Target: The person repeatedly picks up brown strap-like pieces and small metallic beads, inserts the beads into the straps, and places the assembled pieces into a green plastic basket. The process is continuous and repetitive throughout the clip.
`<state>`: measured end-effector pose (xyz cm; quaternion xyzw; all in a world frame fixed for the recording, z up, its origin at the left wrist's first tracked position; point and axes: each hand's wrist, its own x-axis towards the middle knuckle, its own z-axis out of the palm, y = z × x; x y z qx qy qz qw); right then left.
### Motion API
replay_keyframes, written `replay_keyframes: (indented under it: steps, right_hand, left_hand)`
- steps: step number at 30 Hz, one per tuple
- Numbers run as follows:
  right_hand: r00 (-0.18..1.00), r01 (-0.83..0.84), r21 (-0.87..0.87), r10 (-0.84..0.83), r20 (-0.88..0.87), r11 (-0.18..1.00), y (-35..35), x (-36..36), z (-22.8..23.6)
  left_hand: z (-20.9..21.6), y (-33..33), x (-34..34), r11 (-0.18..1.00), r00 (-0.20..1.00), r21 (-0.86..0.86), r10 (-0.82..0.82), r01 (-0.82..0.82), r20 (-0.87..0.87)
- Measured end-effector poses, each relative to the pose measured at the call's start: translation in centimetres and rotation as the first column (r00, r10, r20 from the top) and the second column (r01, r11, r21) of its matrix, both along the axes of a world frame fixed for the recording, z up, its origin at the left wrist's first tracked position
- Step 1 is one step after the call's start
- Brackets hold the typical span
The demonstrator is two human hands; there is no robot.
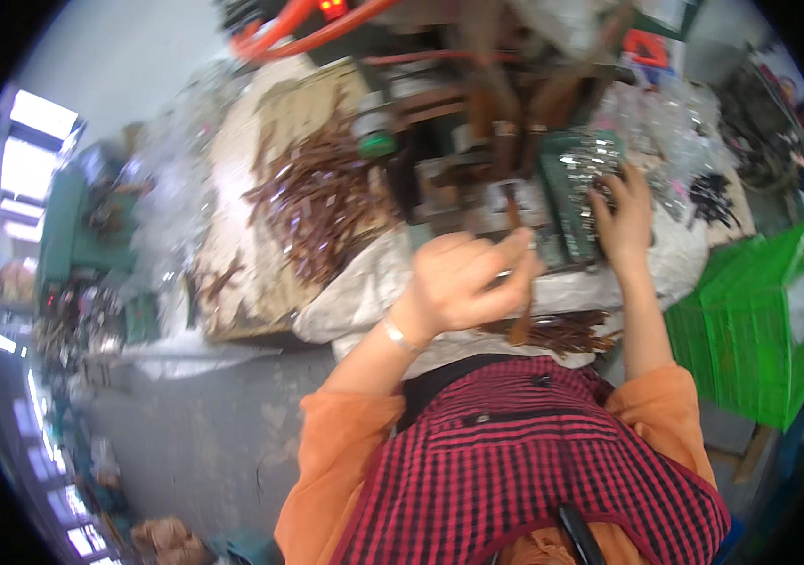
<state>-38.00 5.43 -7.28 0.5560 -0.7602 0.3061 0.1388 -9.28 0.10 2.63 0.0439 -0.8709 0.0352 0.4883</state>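
"Before we get to anything else, where is the brown strip [513,209]?"

"In front of me, at the middle of the desk [232,217], in my left grip [468,282]. I'm pinching it between thumb and bent forefinger, and brown shows both above and below my fingers. Blur hides exactly how the tips meet it."

"And your other one?"

"My right grip [626,212] is loosely spread, its fingers bent over shiny metal pieces [588,155] at the right side of a green tray [560,212]. Whether a piece sits between the tips, I cannot tell."

"What lies close by?"

"Just beyond the strip is a dark machine [505,151], badly blurred. Nearer my body, a bundle of brown strips [567,331] lies by the white cloth [364,282] along the near edge."

"Off to the left?"

"A big heap of brown strips [322,202] on the desk's pale top. A bottle with a green cap [376,143] stands between it and the machine, and clear plastic [176,188] lies past the heap."

"To the right?"

"Clear bags [675,122] beyond the tray, small black parts [714,200] near them, then a bright green box [750,325] at the right end."

"And around you?"

"I wear a red-and-black checked apron [515,452] over orange sleeves [345,443]. Grey floor [204,424] shows at my left; an orange hose [289,28] curves far across from me."
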Motion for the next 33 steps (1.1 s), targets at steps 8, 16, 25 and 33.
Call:
replay_keyframes:
  steps: [8, 16, 25, 33]
  right_hand:
    - [0.948, -0.284, -0.006, 0.280, -0.148, 0.959, -1.4, 2.3, 2.5]
    - [0.942, -0.043, -0.149, 0.090, 0.325, 0.988, -0.5, 0.6, 1.9]
    - [0.801, -0.096, -0.173, 0.179, 0.572, 0.980, -1.3, 3.5, 4.1]
    - [0.882, 0.038, -0.195, 0.058, 0.467, 0.980, 4.1, 0.3, 1.8]
  left_hand:
    - [-0.3, 1.5, 0.5, 0.988, 0.998, 0.151, 0.049, -0.042, -0.041]
    - [0.8, 4.5, 12.2, 0.642, 0.606, 0.396, 0.762, -0.656, -0.229]
    - [-2.1, -9.7, 17.1, 0.371, 0.427, 0.237, 0.866, -0.898, 0.260]
    - [-8.4, -11.5, 16.4, 0.379, 0.438, 0.276, 0.878, -0.883, 0.196]
